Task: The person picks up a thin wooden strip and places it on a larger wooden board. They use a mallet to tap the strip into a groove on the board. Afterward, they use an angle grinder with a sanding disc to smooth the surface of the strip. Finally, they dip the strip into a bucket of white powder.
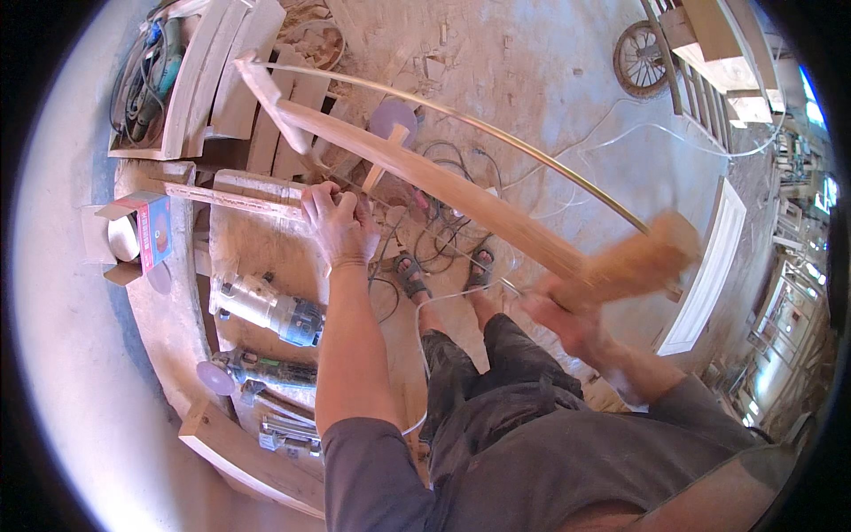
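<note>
A wooden frame saw (pixel 443 188) slants across the view from upper left to right, with a brass-coloured rod along its far side. My right hand (pixel 567 319), blurred by motion, is closed around the near end of the saw's right arm. At the edge of the workbench (pixel 253 239), my left hand (pixel 341 226) has its fingers bent and pressed on the end of a thin wooden strip (pixel 235 201). That strip lies across the bench top. The saw blade is thin and mostly hidden around my left hand; I cannot tell whether it touches the wood.
Left of my forearm lie a silver power tool (pixel 266 306) and an angle grinder (pixel 270 369). An opened box (pixel 152 232) stands on the bench. Cables (pixel 452 235) tangle on the floor beside my feet. A pale panel (pixel 709 266) lies at the right; a spoked wheel (pixel 640 58) stands far off.
</note>
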Available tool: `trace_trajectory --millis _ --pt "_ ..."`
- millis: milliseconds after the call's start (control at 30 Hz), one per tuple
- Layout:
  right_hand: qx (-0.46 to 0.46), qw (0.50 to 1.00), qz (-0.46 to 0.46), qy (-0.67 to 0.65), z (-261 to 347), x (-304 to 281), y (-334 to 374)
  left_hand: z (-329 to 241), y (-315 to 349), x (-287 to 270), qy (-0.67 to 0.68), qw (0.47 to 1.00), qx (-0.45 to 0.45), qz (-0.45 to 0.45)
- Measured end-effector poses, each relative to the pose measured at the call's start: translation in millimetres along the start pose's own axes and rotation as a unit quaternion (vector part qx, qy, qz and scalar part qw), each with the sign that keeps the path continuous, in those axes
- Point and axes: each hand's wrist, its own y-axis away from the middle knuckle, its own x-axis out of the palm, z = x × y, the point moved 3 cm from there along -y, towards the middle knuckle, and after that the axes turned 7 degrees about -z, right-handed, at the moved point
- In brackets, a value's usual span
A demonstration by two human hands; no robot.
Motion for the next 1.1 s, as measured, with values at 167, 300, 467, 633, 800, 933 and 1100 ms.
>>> trace_trajectory --millis 167,300,467,633,800,933,1100 --pt "-0.018 0.999 -0.009 0.025 26.2 12.9 -9.9 -7.6 -3.3 -7.5 0.011 1.0 -0.008 0.018" --pt "0.062 0.996 -0.06 -0.03 11.6 59.6 -59.9 -6.2 -5.9 -2.7 0.007 1.0 -0.007 0.017" --pt "-0.023 0.998 -0.024 0.062 -2.9 -0.8 1.5 -2.5 3.4 -4.5 0.001 1.0 0.001 0.012" --pt "0.017 0.997 -0.072 -0.024 12.8 4.6 -5.2 -4.6 -2.7 -5.0 0.02 0.999 -0.011 0.023" --pt "0.057 0.994 -0.061 -0.076 15.5 41.3 -60.7 -2.6 0.2 3.6 -0.013 1.0 -0.025 0.0" --pt "0.041 0.999 -0.015 0.012 9.7 -18.5 -14.6 2.3 4.8 4.9 -0.013 0.999 -0.04 0.011" --pt "0.048 0.999 -0.016 0.005 46.1 -14.2 -32.4 -4.6 0.4 0.3 -0.001 0.999 -0.036 0.024"
